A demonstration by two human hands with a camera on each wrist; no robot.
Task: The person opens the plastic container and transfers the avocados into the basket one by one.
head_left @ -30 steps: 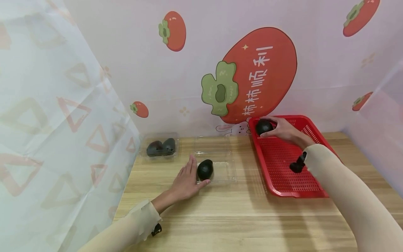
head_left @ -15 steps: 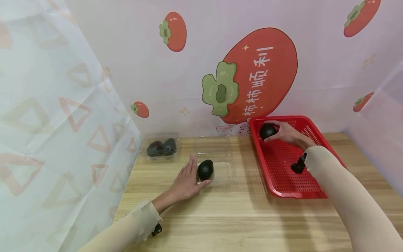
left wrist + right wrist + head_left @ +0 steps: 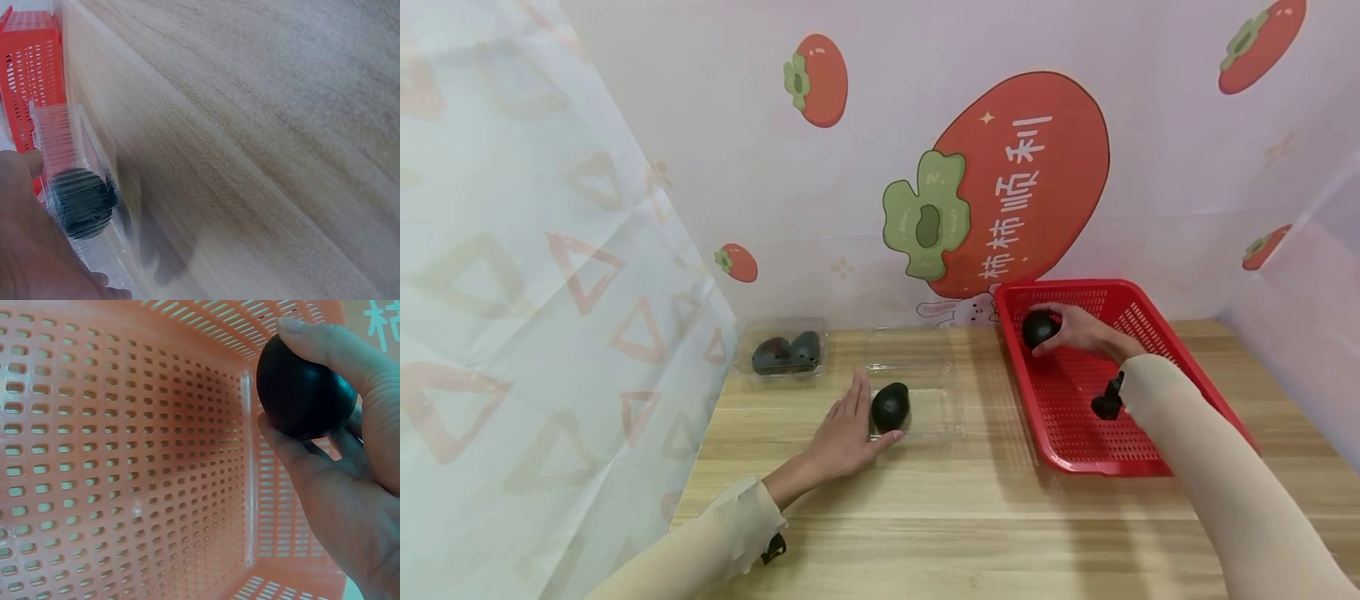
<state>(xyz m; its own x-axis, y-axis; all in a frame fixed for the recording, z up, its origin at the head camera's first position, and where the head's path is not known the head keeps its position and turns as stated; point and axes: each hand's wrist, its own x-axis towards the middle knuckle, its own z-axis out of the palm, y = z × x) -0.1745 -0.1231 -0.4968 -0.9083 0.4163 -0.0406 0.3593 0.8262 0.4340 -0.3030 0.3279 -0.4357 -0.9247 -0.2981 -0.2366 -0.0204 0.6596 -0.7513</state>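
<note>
My right hand [image 3: 1071,327] grips a dark avocado [image 3: 1040,330] inside the red basket [image 3: 1033,408], at its far left corner. Up close in the right wrist view, thumb and fingers curl round that avocado [image 3: 303,390], above the perforated floor. My left hand [image 3: 846,429] rests with straight fingers against the left side of an open clear plastic clamshell box [image 3: 932,414]. One avocado [image 3: 891,407] lies in the left part of that box; through the clear wall the left wrist view shows the same avocado [image 3: 81,203].
A second clear box [image 3: 745,350] with two avocados [image 3: 786,352] stands at the back left of the wooden table [image 3: 925,517]. The first box's lid [image 3: 906,343] lies folded back toward the wall. A printed cloth wall [image 3: 820,192] borders the back.
My right hand has moved nearer to me and slightly right with the avocado, from the basket's far rim to further inside it. The left hand keeps its place at the box.
</note>
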